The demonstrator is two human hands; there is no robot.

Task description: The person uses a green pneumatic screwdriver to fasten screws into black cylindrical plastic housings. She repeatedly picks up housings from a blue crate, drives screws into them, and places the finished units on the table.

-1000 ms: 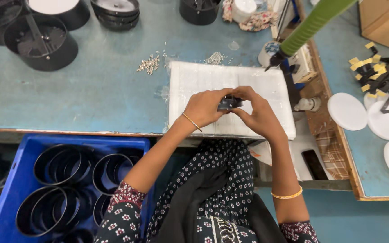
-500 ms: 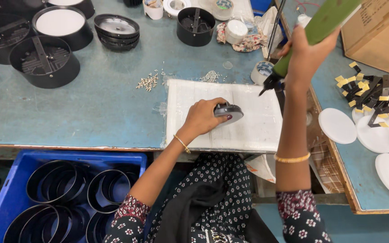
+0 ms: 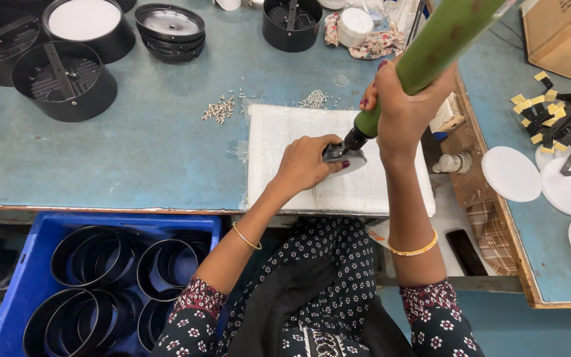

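Small dark round metal part [image 3: 343,157] lies on the white foam pad [image 3: 285,132], pinned by the left hand [image 3: 305,164]; right hand [image 3: 401,109] grips the green powered screwdriver [image 3: 431,49], tip on the part. Loose silver screws [image 3: 219,109] remain unused nearby.

— Where does the pad [image 3: 285,152] lie?
— On the tabletop [image 3: 133,152], near its front edge, with screws [image 3: 219,109] just behind its left corner.
— And the crate [image 3: 14,291]?
— Below the tabletop, left, holding rings [image 3: 94,258]. Discs [image 3: 511,173] lie far right.
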